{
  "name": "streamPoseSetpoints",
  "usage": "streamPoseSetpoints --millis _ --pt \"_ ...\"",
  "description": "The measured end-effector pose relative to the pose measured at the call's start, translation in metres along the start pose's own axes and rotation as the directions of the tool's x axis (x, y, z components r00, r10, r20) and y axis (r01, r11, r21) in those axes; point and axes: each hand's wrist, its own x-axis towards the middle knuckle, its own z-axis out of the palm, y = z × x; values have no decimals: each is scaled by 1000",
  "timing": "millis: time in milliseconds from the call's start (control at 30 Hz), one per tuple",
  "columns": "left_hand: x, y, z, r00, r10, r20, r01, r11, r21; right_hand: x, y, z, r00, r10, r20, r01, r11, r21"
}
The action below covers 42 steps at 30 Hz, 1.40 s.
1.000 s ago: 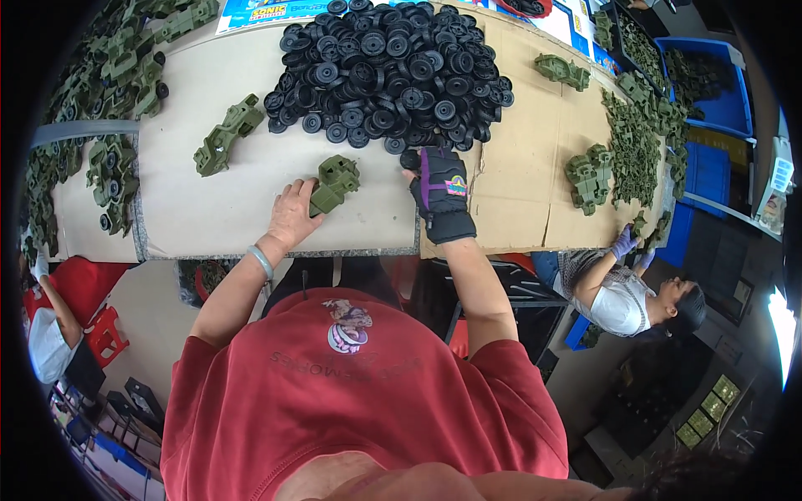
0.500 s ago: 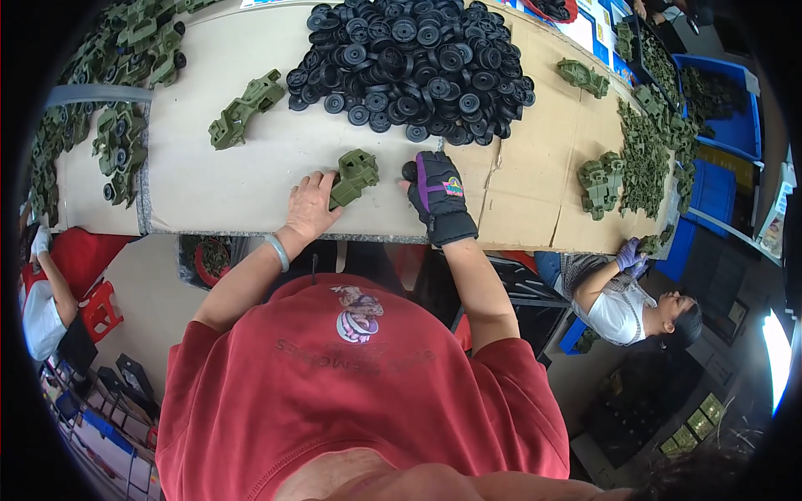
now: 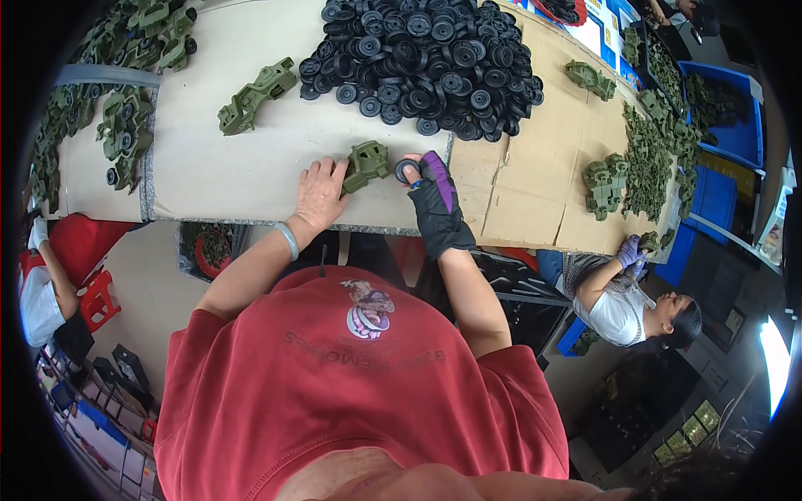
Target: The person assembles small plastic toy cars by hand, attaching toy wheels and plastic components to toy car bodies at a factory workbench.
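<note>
My bare left hand (image 3: 321, 197) rests on the cardboard-covered tabletop, its fingers closed on the near left end of an olive-green plastic toy vehicle body (image 3: 368, 164). Just right of that body, my right hand (image 3: 438, 203), in a black and purple fingerless glove, pinches a small black toy wheel (image 3: 406, 171) between thumb and fingers. The wheel's round face shows, close beside the vehicle but seemingly apart from it. Beyond both hands lies a large heap of black wheels (image 3: 418, 63). Another green vehicle body (image 3: 257, 94) lies farther off to the left.
Green vehicles with black wheels (image 3: 125, 138) crowd the left side. At right are loose green bodies (image 3: 603, 184) and a pile of small green parts (image 3: 647, 163). A co-worker in purple gloves (image 3: 628, 253) works at the right edge; another person's white-gloved hand (image 3: 38, 234) is far left.
My right hand has rolled from back-up onto its side, bringing the wheel's face into view next to the vehicle body. My left hand keeps its hold. The whole view has shifted slightly.
</note>
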Motion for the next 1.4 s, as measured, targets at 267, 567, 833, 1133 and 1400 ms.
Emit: streamPoseSetpoints --millis 267,567,833,1133,1400 --pt "-3 -7 5 999 24 -46 -24 1000 6 -8 9 -5 998 45 -53 -55 979 -197" --pt "11 6 -6 996 -83 -14 81 992 -97 28 2 38 992 -115 -55 110 990 -87" --pt "11 3 2 991 -121 64 133 957 -259 41 18 60 991 -113 -73 111 993 -40" --pt "-14 5 14 985 -169 -26 157 955 -252 46 36 60 938 -346 20 329 871 -366" --pt "-11 -4 36 991 -100 -95 77 973 -218 101 -34 91 585 -597 549 768 190 -611"
